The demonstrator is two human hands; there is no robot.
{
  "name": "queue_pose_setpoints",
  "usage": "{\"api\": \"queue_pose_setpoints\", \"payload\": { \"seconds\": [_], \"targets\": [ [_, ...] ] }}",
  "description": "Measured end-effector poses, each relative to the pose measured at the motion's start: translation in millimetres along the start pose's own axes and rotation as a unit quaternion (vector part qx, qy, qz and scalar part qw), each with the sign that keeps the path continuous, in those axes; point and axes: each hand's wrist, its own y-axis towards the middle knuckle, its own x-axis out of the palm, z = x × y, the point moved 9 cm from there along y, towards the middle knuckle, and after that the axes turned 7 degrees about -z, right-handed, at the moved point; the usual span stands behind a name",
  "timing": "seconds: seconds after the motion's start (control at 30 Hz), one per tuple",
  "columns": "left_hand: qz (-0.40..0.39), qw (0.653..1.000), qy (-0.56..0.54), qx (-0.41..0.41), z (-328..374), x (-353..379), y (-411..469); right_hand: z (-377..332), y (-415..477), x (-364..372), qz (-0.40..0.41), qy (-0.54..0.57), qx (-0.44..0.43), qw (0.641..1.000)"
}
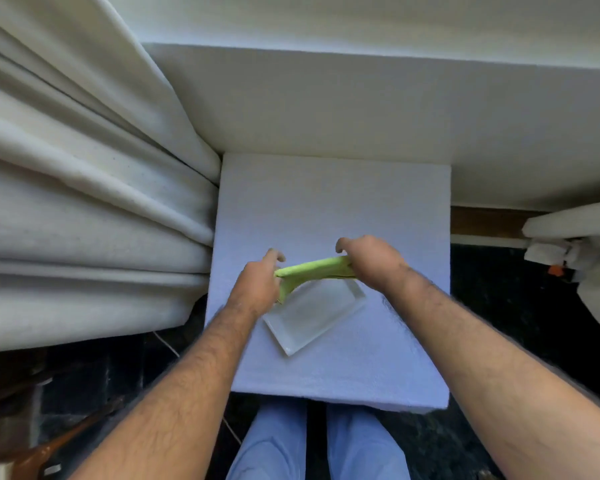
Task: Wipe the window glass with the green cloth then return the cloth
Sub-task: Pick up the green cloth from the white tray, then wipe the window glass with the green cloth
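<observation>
Hanging in heavy folds at your left, the white curtain (84,202) crowds the white-covered table (333,209). On it sits a shallow clear tray (321,315), seemingly empty, though glare blurs it. Your left hand (257,285) and right hand (371,259) each pinch an end of the green cloth (312,270), stretched just above the tray's far edge.

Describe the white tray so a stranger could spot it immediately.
Find the white square table pushed against the wall, right of the cream curtains. Near its middle lies a shallow rectangular tray, turned at an angle. It sits just beneath the green cloth stretched between both hands, the only dish there.
</observation>
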Motion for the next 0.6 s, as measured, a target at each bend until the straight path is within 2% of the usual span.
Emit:
{"api": "queue_pose_setpoints", "payload": {
  "seconds": [0.13,0.33,0.6],
  "targets": [
    [0.024,0.999,0.014,0.023,40.8,-72.1,-18.0,-4.9,-39.7,-75.7,0.033,-0.004,0.006,0.999],
    [0.112,0.988,0.041,0.101,128.8,-207.0,-67.6,-20.2,-119.9,-213.6,0.151,-0.009,-0.013,0.988],
    [0.188,0.959,0.028,0.212,239.5,-358.8,-160.9,-49.1,-243.6,-373.2,0.271,-0.014,-0.018,0.962]
  ]
}}
